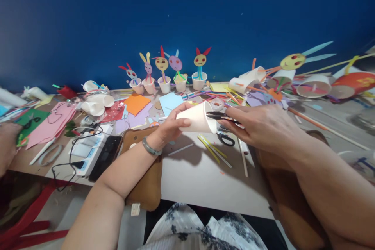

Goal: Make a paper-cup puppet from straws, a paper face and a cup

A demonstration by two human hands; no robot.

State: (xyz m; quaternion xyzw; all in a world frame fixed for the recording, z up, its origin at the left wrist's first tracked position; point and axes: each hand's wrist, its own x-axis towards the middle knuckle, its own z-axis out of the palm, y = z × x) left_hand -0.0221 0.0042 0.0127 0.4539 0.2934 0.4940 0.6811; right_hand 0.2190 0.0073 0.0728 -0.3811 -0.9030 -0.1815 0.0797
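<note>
My left hand (173, 124) is wrapped round a white paper cup (195, 119), which lies tilted with its mouth to the right. My right hand (260, 127) grips a dark, narrow two-pronged tool (216, 115) whose tips reach the cup's mouth. Its exact kind is hard to tell, since the fingers cover the rear part. Just below it shows a black scissors handle loop (226, 139). Under the cup, yellow and white thin strips (215, 150) lie on the white work surface (187, 187).
Several cups with paper rabbit faces (200, 60) stand along the blue wall. Paper sheets (137, 104), a power strip (94, 151) and a dark phone (104, 158) lie to the left. Cups lying on their sides (314, 86) crowd the right. Another person's hand (8, 144) is at the far left.
</note>
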